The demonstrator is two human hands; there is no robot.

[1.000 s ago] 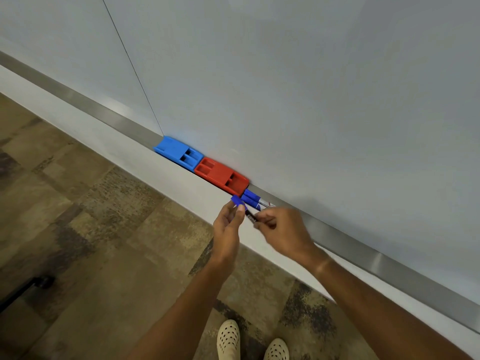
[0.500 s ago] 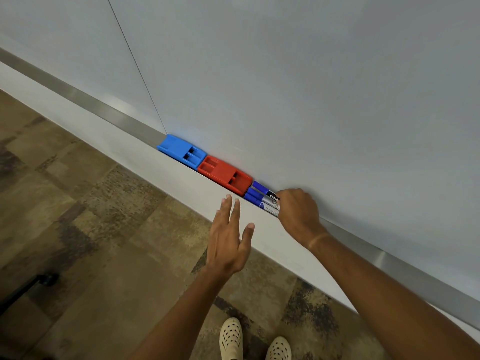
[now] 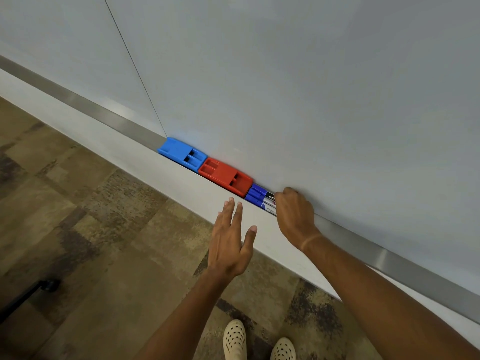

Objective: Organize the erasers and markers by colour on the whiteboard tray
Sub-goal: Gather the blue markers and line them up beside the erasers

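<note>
Right now the left hand (image 3: 228,245) hovers flat, fingers straight and slightly spread, holding nothing, just in front of the tray's white front edge (image 3: 181,185) and below the markers. Right hand (image 3: 294,214) sits over the right end of the blue markers (image 3: 259,197), fingers curled down onto the barrels; whether it grips one or just rests on them, cannot tell, fingertips hidden. Three markers lie side by side in the whiteboard tray (image 3: 389,258), blue caps pointing left, caps touching or just beside the right end of the red eraser (image 3: 226,176). Red eraser lies flat in the tray, its left end touching the blue eraser (image 3: 181,153), which sits furthest left near the seam line (image 3: 135,68) between whiteboard panels. Order left to right: blue eraser, red eraser, blue markers. Whiteboard (image 3: 311,87) fills the upper frame, bare surface. Below, patterned brown carpet tiles (image 3: 91,229), two cream perforated shoes (image 3: 235,339) at the bottom edge, and a dark pole-like object (image 3: 39,288) at lower left, too unclear to name.
</note>
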